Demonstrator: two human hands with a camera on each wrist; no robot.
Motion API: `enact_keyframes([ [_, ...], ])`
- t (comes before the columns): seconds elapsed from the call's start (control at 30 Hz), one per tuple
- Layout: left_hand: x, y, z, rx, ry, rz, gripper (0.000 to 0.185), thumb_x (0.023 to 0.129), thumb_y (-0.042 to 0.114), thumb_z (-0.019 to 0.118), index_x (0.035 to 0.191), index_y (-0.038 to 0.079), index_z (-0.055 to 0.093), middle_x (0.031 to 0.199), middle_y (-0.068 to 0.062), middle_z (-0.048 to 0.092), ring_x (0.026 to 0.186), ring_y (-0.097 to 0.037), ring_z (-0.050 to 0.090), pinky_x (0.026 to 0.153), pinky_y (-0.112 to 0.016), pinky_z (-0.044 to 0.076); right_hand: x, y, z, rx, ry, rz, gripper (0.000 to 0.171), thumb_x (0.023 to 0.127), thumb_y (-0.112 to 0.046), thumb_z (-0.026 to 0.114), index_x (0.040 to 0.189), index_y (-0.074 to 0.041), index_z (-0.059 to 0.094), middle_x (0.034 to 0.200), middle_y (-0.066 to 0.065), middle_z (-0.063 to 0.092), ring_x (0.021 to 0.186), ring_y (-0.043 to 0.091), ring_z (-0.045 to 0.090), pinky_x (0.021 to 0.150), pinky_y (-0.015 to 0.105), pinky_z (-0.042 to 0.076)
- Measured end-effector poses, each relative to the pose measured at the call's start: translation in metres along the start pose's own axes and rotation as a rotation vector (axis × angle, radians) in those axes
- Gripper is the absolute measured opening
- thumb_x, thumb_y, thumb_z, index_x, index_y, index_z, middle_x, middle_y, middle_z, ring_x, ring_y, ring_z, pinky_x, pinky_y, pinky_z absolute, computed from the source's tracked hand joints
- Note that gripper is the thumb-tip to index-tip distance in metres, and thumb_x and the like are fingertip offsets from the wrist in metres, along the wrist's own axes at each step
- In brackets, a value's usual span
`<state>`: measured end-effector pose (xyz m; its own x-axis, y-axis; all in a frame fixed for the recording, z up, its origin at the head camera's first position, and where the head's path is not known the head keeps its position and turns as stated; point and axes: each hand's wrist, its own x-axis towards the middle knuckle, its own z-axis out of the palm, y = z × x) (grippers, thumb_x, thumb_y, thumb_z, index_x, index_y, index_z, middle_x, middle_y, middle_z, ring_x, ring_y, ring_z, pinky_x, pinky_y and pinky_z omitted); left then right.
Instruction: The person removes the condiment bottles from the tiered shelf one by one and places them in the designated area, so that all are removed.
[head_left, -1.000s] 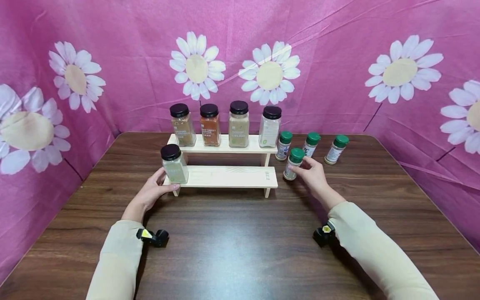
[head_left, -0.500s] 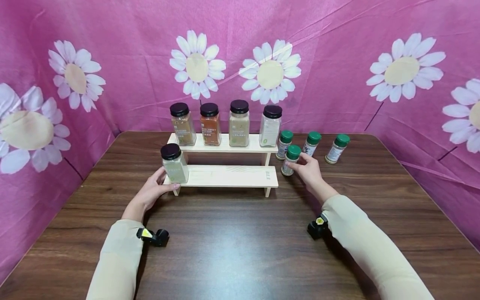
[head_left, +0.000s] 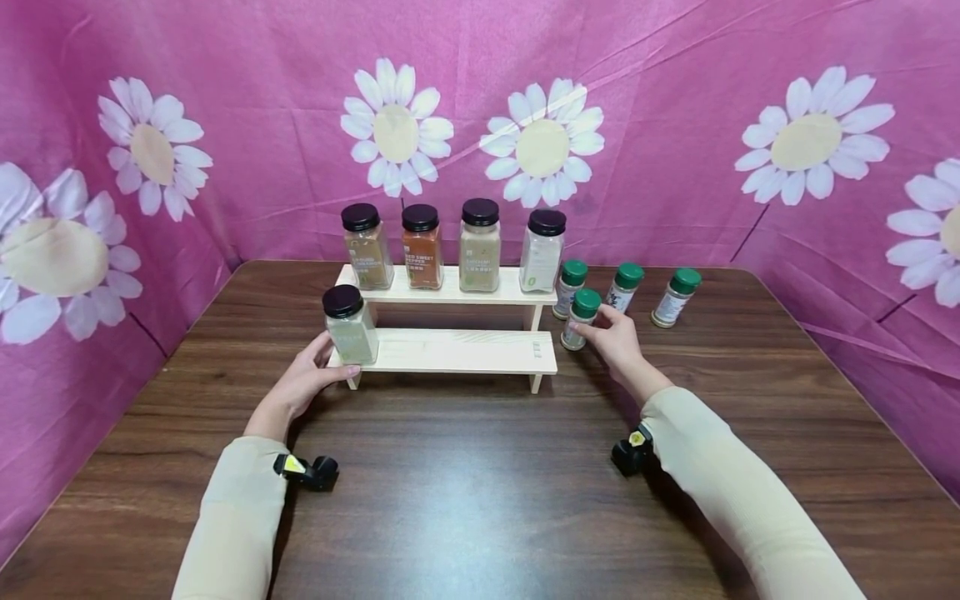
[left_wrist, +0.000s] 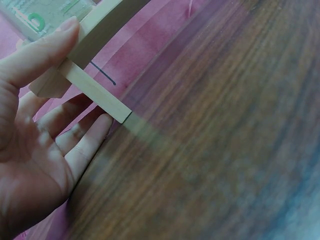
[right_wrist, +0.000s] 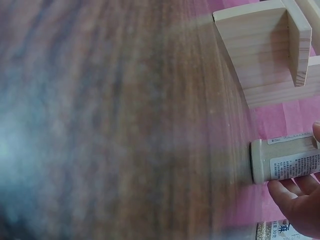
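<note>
A two-step pale wooden spice rack (head_left: 465,352) stands on the table. My left hand (head_left: 303,379) grips its lower left end; in the left wrist view the thumb (left_wrist: 47,52) lies on the shelf's edge, with the fingers below around the leg. Beside that hand, a black-lidded jar of pale green powder (head_left: 352,335) stands on the lower step. To the right of the rack, my right hand (head_left: 621,346) pinches a small green-capped spice jar (head_left: 576,331) upright. Its base is at the tabletop in the right wrist view, where its printed label (right_wrist: 295,162) shows.
Along the upper step stand several black-lidded jars, among them a red pepper jar (head_left: 422,254) and a white powder jar (head_left: 542,258). Behind my right hand are three more green-capped jars, the outermost (head_left: 675,300) at right. A pink flowered cloth (head_left: 660,125) hangs behind the table (head_left: 450,475).
My right hand has moved the small green-capped jar slightly left and back, closer to the rack, then nearly stopped. My left hand keeps its place on the rack.
</note>
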<state>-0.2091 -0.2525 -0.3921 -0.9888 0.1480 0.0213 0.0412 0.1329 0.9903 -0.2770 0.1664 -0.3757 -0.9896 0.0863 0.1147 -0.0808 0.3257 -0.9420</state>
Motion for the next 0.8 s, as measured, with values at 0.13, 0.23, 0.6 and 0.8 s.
enact_keyframes([
  [0.13, 0.0, 0.0, -0.001, 0.005, 0.002, -0.003, 0.071, 0.076, 0.001, 0.062, 0.135, 0.003, 0.022, 0.127, -0.019, 0.036, 0.101, -0.009, 0.042, 0.083, -0.021, 0.034, 0.001, 0.0, 0.001, 0.003, -0.012, -0.009, 0.04, 0.074, -0.007, 0.066, 0.11, 0.005, 0.053, 0.099, 0.017, 0.053, 0.082, 0.014, 0.047, 0.072, 0.025, 0.04],
  [0.23, 0.0, 0.0, -0.001, 0.002, -0.003, 0.0, 0.072, 0.076, 0.001, 0.062, 0.135, 0.003, 0.022, 0.127, -0.02, 0.035, 0.102, -0.009, 0.042, 0.083, -0.021, 0.035, 0.001, 0.0, 0.001, 0.011, -0.017, -0.005, 0.04, 0.075, -0.007, 0.065, 0.11, 0.005, 0.052, 0.098, 0.016, 0.054, 0.081, 0.013, 0.048, 0.071, 0.025, 0.041],
  [0.6, 0.001, -0.001, -0.001, 0.007, -0.006, -0.016, 0.072, 0.076, 0.002, 0.062, 0.135, 0.004, 0.021, 0.129, -0.021, 0.033, 0.1, -0.008, 0.043, 0.082, -0.02, 0.036, 0.0, 0.004, 0.001, 0.07, -0.006, -0.015, 0.042, 0.072, -0.01, 0.068, 0.108, 0.004, 0.052, 0.093, 0.01, 0.057, 0.08, 0.011, 0.05, 0.069, 0.023, 0.041],
  [0.8, 0.0, -0.002, -0.001, 0.007, 0.003, 0.0, 0.071, 0.076, 0.001, 0.062, 0.134, 0.002, 0.022, 0.124, -0.015, 0.039, 0.099, -0.008, 0.044, 0.082, -0.02, 0.036, 0.015, 0.028, -0.002, 0.081, -0.004, -0.053, 0.052, 0.069, -0.018, 0.072, 0.113, 0.002, 0.051, 0.096, 0.01, 0.058, 0.084, 0.012, 0.051, 0.069, 0.022, 0.042],
])
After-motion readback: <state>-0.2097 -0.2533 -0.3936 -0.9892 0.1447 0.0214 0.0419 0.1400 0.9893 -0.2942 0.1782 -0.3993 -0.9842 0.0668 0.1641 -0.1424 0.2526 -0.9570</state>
